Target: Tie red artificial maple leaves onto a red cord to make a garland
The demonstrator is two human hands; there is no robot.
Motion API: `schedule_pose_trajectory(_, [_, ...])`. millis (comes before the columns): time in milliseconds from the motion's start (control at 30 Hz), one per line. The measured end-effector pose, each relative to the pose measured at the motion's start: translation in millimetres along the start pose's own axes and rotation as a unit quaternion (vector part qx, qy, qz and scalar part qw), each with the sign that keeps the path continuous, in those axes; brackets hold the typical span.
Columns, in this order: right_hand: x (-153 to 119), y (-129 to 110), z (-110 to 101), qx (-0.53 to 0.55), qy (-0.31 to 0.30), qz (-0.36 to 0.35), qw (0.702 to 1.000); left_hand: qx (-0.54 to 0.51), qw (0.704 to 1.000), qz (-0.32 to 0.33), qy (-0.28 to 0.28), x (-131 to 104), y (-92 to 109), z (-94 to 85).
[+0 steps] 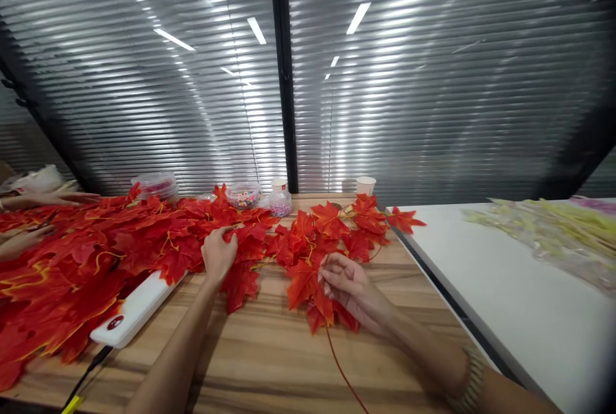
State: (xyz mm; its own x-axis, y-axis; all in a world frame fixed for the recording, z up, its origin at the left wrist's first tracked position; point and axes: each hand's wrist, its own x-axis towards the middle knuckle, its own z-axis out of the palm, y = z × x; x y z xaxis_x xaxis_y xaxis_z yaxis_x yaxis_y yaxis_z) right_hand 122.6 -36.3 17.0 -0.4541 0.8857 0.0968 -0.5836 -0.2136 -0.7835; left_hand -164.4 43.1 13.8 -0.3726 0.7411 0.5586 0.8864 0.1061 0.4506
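Observation:
A garland of red artificial maple leaves (303,280) lies across the wooden table, its thin brown stem (339,362) trailing toward me. My right hand (356,289) is closed in a pinch at the edge of a leaf near the garland's front end. Left of it, my left hand (220,255) reaches into the leaves with its thumb and fingers bent together on the garland; the fingertips are partly hidden. A large heap of similar red leaves (91,241) spreads over the left side, covering part of a white long device (139,308) with a black cable.
Another person's hands (24,241) are at the far left. Along the back stand a paper cup (366,185), a tub of coloured beads (243,196), a small bead jar (280,203) and round containers (156,185). A white table (457,253) adjoins at right, carrying plastic-wrapped yellow material (553,228).

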Motion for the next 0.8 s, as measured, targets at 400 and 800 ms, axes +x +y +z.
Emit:
schedule_pose_trajectory(400, [-1,2,5,-0.029,0.007,0.007,1.000,-0.111,0.955,0.182,-0.207,-11,-1,23.2])
schedule_pose_trajectory(800, [-3,3,10,-0.061,0.004,0.010,0.998,-0.010,0.986,0.124,-0.111,-11,-8,35.8])
